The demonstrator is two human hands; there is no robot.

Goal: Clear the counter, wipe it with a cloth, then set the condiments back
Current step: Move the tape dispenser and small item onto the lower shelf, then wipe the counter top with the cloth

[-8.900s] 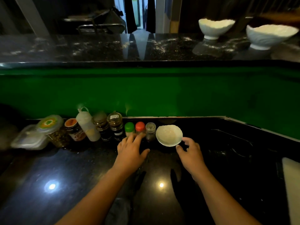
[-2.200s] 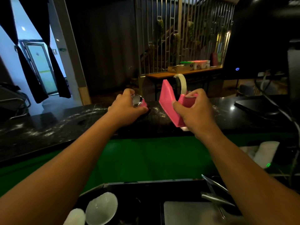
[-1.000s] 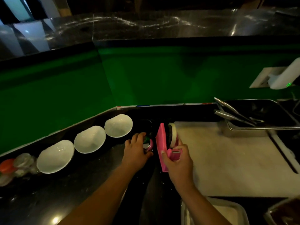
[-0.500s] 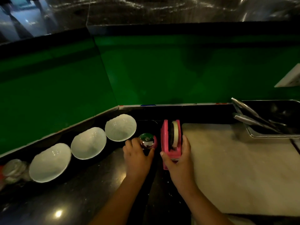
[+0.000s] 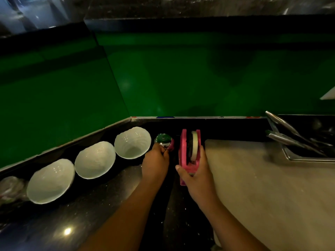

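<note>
On the counter (image 5: pixel 90 214), the right grip (image 5: pixel 195 171) holds a pink tape dispenser (image 5: pixel 183 147) upright and the left grip (image 5: pixel 155 160) pinches a chrome bell (image 5: pixel 163 138) beside three white bowls (image 5: pixel 95 160).

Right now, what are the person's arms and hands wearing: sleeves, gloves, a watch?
Nothing visible. The left hand and right hand are bare, no gloves or rings showing, and both forearms run bare to the frame's edge: no sleeves, watch or bracelets.

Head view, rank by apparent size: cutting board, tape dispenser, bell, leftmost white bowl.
1. cutting board
2. leftmost bowl, though its nearness to the camera may inflate it
3. tape dispenser, partly covered by the right hand
4. bell, clearly smallest
</note>
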